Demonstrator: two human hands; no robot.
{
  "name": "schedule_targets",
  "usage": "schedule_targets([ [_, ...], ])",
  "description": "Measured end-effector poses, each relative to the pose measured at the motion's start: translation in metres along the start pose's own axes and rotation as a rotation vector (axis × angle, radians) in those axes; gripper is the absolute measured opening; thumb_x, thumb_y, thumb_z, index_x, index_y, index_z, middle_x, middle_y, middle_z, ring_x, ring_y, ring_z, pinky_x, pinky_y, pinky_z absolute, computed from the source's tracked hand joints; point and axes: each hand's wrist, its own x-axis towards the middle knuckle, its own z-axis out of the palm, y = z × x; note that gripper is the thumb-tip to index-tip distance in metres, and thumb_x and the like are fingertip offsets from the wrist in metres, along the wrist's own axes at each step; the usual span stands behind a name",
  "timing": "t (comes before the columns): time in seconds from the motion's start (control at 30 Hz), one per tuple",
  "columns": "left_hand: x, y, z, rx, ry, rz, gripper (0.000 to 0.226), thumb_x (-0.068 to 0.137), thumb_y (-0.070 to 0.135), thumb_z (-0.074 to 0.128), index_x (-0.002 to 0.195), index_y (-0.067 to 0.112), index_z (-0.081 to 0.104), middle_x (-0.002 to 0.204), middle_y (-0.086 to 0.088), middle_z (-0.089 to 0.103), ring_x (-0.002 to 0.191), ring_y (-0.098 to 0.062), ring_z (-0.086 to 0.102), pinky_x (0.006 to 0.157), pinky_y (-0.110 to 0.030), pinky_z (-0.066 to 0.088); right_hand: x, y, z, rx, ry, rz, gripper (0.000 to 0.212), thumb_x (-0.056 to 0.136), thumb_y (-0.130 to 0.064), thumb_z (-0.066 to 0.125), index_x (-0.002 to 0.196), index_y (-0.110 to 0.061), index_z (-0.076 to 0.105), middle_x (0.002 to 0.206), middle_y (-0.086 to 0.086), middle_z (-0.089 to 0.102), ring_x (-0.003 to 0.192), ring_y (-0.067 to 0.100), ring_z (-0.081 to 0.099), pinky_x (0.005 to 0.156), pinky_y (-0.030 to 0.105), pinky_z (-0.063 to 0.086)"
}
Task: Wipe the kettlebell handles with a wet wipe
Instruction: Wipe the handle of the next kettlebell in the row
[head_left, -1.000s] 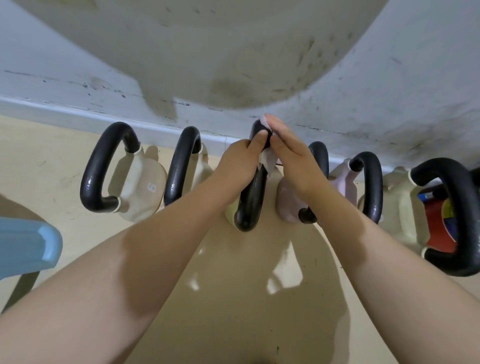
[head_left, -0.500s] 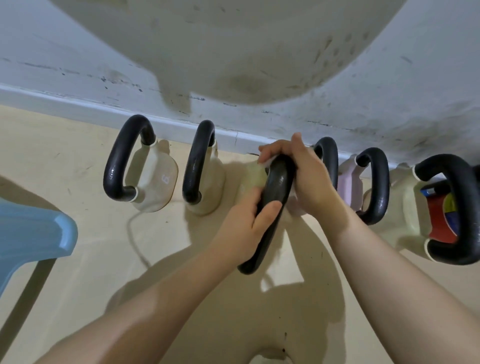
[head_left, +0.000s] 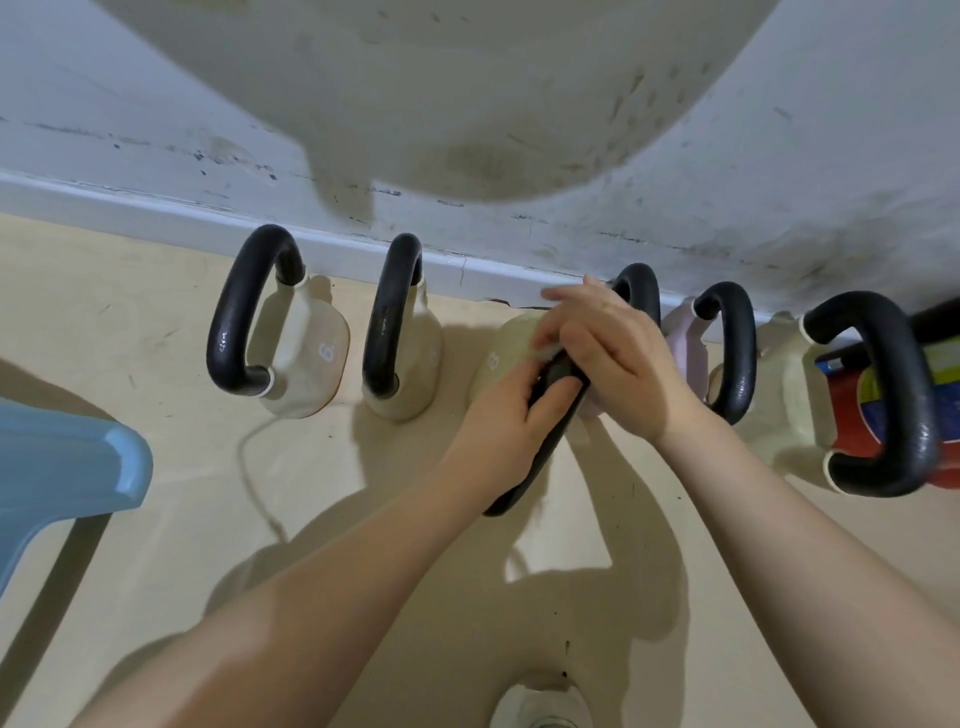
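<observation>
A row of kettlebells with black handles stands along the wall. The third one from the left, a cream kettlebell (head_left: 506, 345), has its black handle (head_left: 530, 467) tilted toward me. My left hand (head_left: 511, 415) grips that handle from the left side. My right hand (head_left: 608, 358) is closed over the upper part of the same handle, pressing a white wet wipe (head_left: 545, 353) against it. Only a small edge of the wipe shows under the fingers.
Two cream kettlebells (head_left: 306, 358) (head_left: 408, 358) stand to the left. A pink kettlebell (head_left: 688, 353) and a larger one with a red and yellow label (head_left: 883, 395) stand to the right. A blue plastic stool (head_left: 57, 467) is at the left edge. The scuffed wall (head_left: 779, 182) runs behind.
My right hand has slid down the handle from its top toward the middle, with the wipe under it. My left hand has kept its grip lower on the handle. The view has shifted slightly.
</observation>
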Motion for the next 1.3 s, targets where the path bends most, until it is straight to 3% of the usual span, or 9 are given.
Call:
schedule_targets([
  [0.17, -0.002, 0.000, 0.004, 0.001, 0.004, -0.008, 0.007, 0.094, 0.029, 0.045, 0.089, 0.025, 0.049, 0.072, 0.010, 0.058, 0.063, -0.001, 0.054, 0.058, -0.010, 0.039, 0.001, 0.000, 0.003, -0.086, 0.017, 0.012, 0.034, 0.092, -0.023, 0.038, 0.084, -0.007, 0.068, 0.091, 0.004, 0.070, 0.128, 0.023, 0.047, 0.112, 0.042, 0.028],
  [0.27, -0.007, -0.005, 0.003, -0.018, 0.020, 0.018, 0.005, 0.094, 0.031, 0.045, 0.090, 0.030, 0.046, 0.073, 0.015, 0.058, 0.065, 0.009, 0.055, 0.058, -0.007, 0.040, -0.003, -0.005, 0.002, -0.209, -0.091, -0.135, 0.043, 0.092, -0.029, 0.032, 0.086, -0.010, 0.070, 0.091, 0.001, 0.072, 0.123, 0.018, 0.050, 0.114, 0.039, 0.024],
  [0.43, -0.007, -0.007, 0.003, -0.017, 0.046, -0.024, 0.009, 0.093, 0.035, 0.045, 0.096, 0.027, 0.048, 0.072, 0.015, 0.055, 0.066, -0.001, 0.053, 0.057, -0.010, 0.037, 0.017, -0.003, 0.002, 0.123, 0.019, 0.238, 0.044, 0.091, -0.029, 0.030, 0.101, -0.008, 0.068, 0.106, -0.007, 0.065, 0.129, 0.007, 0.041, 0.107, 0.026, 0.032],
  [0.63, 0.006, -0.007, -0.007, -0.032, 0.124, -0.059, 0.022, 0.091, 0.040, 0.037, 0.093, 0.021, 0.047, 0.070, 0.006, 0.060, 0.067, -0.013, 0.060, 0.065, -0.033, 0.047, 0.006, -0.013, 0.019, -0.100, -0.019, -0.129, 0.037, 0.093, -0.021, 0.032, 0.099, -0.011, 0.068, 0.104, 0.001, 0.069, 0.131, 0.013, 0.039, 0.117, 0.035, 0.012],
  [0.8, 0.033, 0.002, -0.016, -0.068, 0.176, -0.089, 0.034, 0.095, 0.037, 0.035, 0.081, 0.013, 0.054, 0.076, -0.015, 0.064, 0.070, -0.029, 0.061, 0.072, -0.045, 0.050, 0.045, -0.019, 0.032, 0.301, 0.208, 0.384, 0.036, 0.099, -0.025, 0.033, 0.124, -0.010, 0.054, 0.138, 0.007, 0.048, 0.132, 0.020, 0.040, 0.114, 0.040, 0.028],
  [0.93, 0.058, -0.001, -0.029, -0.116, 0.192, -0.199, 0.032, 0.098, 0.021, 0.034, 0.070, 0.032, 0.044, 0.075, 0.008, 0.051, 0.079, -0.020, 0.055, 0.089, -0.044, 0.050, 0.039, -0.038, 0.047, 0.357, 0.152, 0.335, 0.034, 0.101, -0.025, 0.034, 0.129, -0.020, 0.053, 0.153, -0.007, 0.025, 0.143, 0.016, 0.020, 0.115, 0.029, 0.023],
  [1.0, 0.067, 0.001, -0.033, -0.113, 0.218, -0.215, 0.033, 0.099, 0.026, 0.033, 0.068, 0.031, 0.044, 0.074, 0.006, 0.052, 0.082, -0.021, 0.054, 0.082, -0.037, 0.050, 0.047, -0.027, 0.043, 0.413, 0.135, 0.325, 0.036, 0.102, -0.024, 0.032, 0.131, -0.020, 0.051, 0.143, -0.019, 0.032, 0.144, 0.007, 0.014, 0.114, 0.022, 0.018],
  [1.13, 0.091, 0.009, -0.032, -0.026, 0.215, -0.242, 0.039, 0.100, 0.023, 0.027, 0.070, 0.015, 0.051, 0.077, -0.008, 0.061, 0.074, -0.022, 0.057, 0.062, -0.024, 0.037, 0.068, -0.011, 0.044, 0.433, 0.198, 0.384, 0.038, 0.102, -0.020, 0.030, 0.136, -0.012, 0.045, 0.154, -0.002, 0.026, 0.143, 0.010, 0.021, 0.119, 0.034, 0.016],
  [1.3, 0.092, 0.009, -0.025, -0.093, 0.176, -0.257, 0.043, 0.098, 0.032, 0.032, 0.059, 0.018, 0.046, 0.057, 0.002, 0.050, 0.052, -0.008, 0.046, 0.039, -0.008, 0.033, 0.051, 0.007, 0.045, 0.603, 0.176, 0.400, 0.032, 0.099, -0.033, 0.032, 0.130, -0.031, 0.042, 0.154, -0.011, 0.023, 0.139, -0.001, 0.023, 0.117, 0.024, 0.022],
])
